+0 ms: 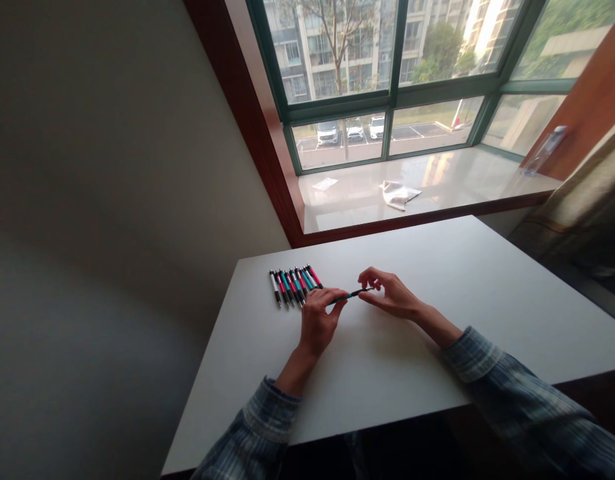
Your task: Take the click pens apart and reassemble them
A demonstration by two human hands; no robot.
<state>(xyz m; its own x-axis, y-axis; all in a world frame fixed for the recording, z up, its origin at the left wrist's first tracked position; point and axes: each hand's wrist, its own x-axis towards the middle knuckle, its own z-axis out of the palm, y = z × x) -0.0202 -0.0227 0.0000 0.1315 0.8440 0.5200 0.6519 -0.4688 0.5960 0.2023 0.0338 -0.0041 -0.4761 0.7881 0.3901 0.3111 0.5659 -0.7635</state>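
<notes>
A teal and black ballpoint pen (353,294) is held above the white table, lying nearly level between my two hands. My left hand (321,317) is closed on its teal end, thumb and fingers pinched together. At the dark end with the silver tip, the thumb and curled fingers of my right hand (393,296) close around the pen. Just beyond my left hand, several similar pens (290,287) in white, red, teal and black lie side by side in a row. My left hand hides part of that row.
The white table (387,373) ends at a grey wall (112,200) on the left. Behind it, a window sill (347,210) bears a crumpled white cloth (400,195), a paper piece (326,183) and a clear bottle (543,153). A curtain (562,213) hangs at right.
</notes>
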